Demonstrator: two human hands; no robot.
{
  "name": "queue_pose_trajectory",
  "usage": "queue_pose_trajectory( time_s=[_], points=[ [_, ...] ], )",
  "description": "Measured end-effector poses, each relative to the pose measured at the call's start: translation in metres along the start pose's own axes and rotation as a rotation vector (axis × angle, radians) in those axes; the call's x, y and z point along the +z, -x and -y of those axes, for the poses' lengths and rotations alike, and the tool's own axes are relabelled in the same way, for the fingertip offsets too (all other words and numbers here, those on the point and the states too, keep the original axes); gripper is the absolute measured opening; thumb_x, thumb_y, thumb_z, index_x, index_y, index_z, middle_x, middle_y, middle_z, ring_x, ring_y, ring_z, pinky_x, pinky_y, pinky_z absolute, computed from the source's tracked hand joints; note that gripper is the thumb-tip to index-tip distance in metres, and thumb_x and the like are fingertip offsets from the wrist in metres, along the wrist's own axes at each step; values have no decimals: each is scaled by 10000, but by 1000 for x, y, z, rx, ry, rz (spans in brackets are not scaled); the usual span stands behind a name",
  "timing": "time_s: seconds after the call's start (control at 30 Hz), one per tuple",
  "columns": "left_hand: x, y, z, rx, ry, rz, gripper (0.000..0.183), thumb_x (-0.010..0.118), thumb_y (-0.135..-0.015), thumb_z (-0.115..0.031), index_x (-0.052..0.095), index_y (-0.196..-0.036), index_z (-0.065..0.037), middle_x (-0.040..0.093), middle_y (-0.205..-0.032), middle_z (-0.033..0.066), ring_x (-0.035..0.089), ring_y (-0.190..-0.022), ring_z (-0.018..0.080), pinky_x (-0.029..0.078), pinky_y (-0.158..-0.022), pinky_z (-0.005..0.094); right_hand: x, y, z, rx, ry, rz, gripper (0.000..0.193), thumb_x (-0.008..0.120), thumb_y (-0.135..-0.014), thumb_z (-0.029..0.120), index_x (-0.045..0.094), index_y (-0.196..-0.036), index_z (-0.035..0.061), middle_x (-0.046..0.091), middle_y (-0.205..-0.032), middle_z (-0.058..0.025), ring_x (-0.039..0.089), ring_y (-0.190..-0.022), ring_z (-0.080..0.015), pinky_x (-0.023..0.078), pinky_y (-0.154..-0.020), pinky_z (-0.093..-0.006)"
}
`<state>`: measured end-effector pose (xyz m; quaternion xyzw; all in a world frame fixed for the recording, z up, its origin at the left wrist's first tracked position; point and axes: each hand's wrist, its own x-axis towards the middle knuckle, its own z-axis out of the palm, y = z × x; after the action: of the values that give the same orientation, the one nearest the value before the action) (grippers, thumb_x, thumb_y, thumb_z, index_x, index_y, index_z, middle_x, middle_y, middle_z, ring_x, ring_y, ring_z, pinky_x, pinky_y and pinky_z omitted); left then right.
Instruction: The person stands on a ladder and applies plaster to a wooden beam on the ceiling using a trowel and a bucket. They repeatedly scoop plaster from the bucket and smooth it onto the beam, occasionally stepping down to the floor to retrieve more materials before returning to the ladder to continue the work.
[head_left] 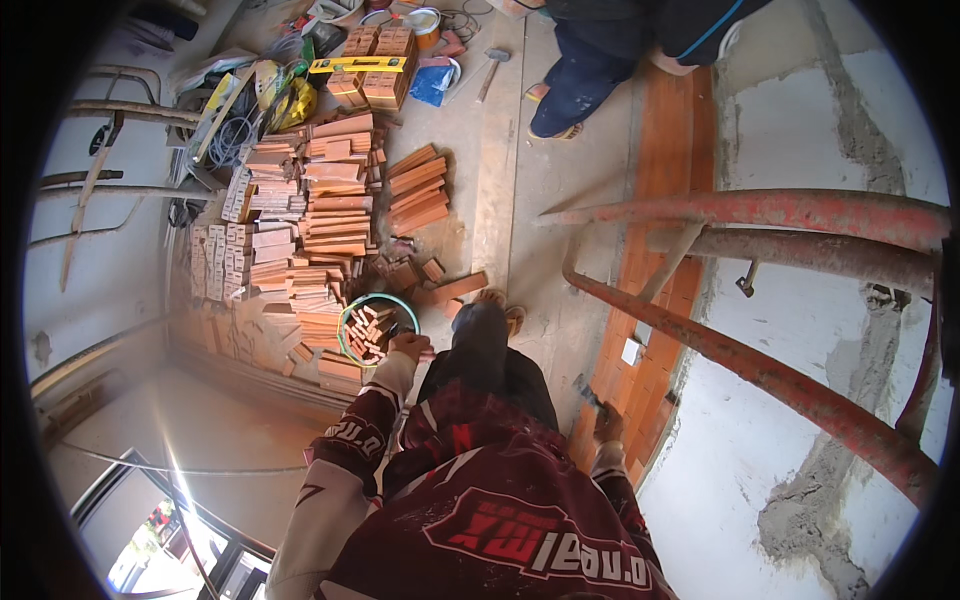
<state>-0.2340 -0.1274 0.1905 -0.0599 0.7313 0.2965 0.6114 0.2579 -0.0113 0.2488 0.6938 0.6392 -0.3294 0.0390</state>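
Far left of left hand, beyond the bucket: stacked flat terracotta-orange tiles (335, 215). Next, just left of that hand: round teal-rimmed bucket (343, 346), holding small broken orange-and-pale tile pieces (366, 332). Left hand (409, 346) sits at its right rim, fingers partly hidden; can't tell grip or contact. Right hand (608, 425) is wrapped round the handle of a short grey-headed tool (586, 390), head pointing up-left from the fist. White square piece (631, 351) lies beyond right hand.
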Motion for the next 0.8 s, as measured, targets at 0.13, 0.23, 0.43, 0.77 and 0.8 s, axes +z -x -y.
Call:
queue_pose_trajectory(
  time_s=[0.13,0.23,0.43,0.77,0.8],
  points=[
    [-11,8,57,-174,14,-288,580,495,-867,-593,690,-896,-47,703,-854,98,676,-749,227,513,-551,404,3,-33,-2,64,-88,-49,342,587,-829,131,614,-1142,-4,660,-1035,-208,639,-958,-299,487,-839,-367],
    [-15,26,81,-395,-169,-154,677,450,-870,-635,607,-1205,-68,687,-1018,104,658,-850,210,509,-725,367,0,-44,30,125,-191,5,371,604,-811,128,608,-1151,-21,671,-1001,-197,653,-909,-258,498,-794,-337],
    [-4,45,57,-277,-248,-24,642,477,-872,-603,606,-1200,-67,675,-1015,109,639,-839,210,495,-735,350,33,-68,107,-19,-204,99,399,610,-814,127,588,-1184,-21,667,-999,-201,655,-886,-259,503,-772,-350],
    [-57,10,-132,35,-427,175,586,522,-876,-550,604,-1192,-64,654,-1011,117,609,-822,210,471,-751,322,81,-140,294,-40,-360,156,406,615,-822,185,594,-1186,8,651,-1087,-203,637,-1014,-294,490,-868,-349],
    [-67,9,-160,70,-453,190,581,526,-876,-545,604,-1191,-63,652,-1010,118,606,-820,210,468,-753,319,79,-151,315,-22,-371,179,405,617,-820,184,595,-1184,8,652,-1085,-202,639,-1011,-291,491,-866,-347]
  ],
)
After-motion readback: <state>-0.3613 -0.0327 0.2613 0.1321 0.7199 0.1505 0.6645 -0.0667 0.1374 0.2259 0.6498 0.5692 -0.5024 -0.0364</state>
